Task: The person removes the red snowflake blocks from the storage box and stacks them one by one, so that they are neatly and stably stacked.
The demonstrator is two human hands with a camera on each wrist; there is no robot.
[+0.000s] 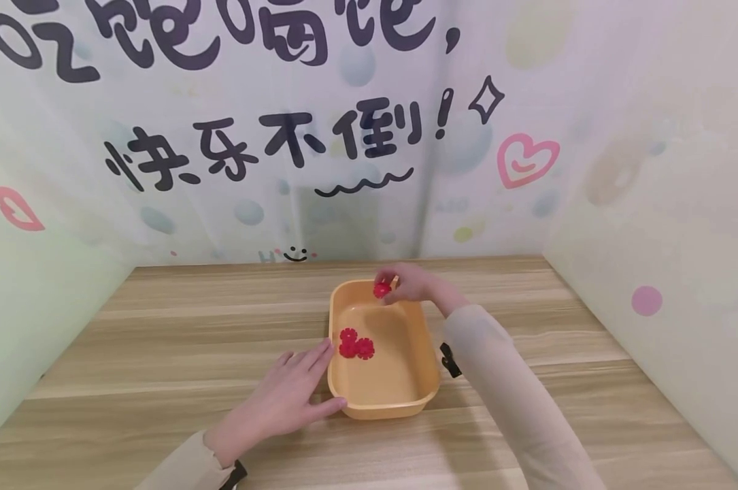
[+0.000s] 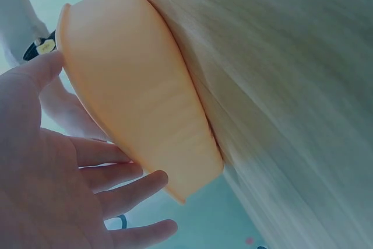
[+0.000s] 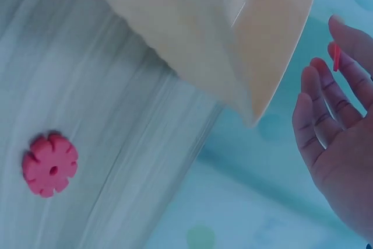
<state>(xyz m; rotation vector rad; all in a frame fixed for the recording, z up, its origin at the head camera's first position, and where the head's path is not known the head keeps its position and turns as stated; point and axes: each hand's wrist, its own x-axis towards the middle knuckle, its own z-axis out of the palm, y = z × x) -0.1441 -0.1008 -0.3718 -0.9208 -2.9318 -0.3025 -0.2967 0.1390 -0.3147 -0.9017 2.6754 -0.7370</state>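
Note:
An orange plastic basin (image 1: 383,384) stands on the table. My left hand (image 1: 286,395) lies along its left side, fingers stretched out at the rim and thumb at the near corner; the left wrist view shows them against the basin's outer wall (image 2: 134,80). Over the far end of the basin, my right hand (image 1: 410,282) pinches a red notched plastic disc (image 1: 381,290) between thumb and fingertip. The right wrist view gives that disc edge-on (image 3: 336,58). Several like red discs (image 1: 348,348) lie together inside the basin, near its left wall.
Another red notched disc (image 3: 41,170) lies on the tabletop outside the basin in the right wrist view. A black strap (image 1: 450,361) shows beside the right sleeve (image 1: 515,388). A printed wall (image 1: 369,224) closes off the table's far edge, with side walls left and right.

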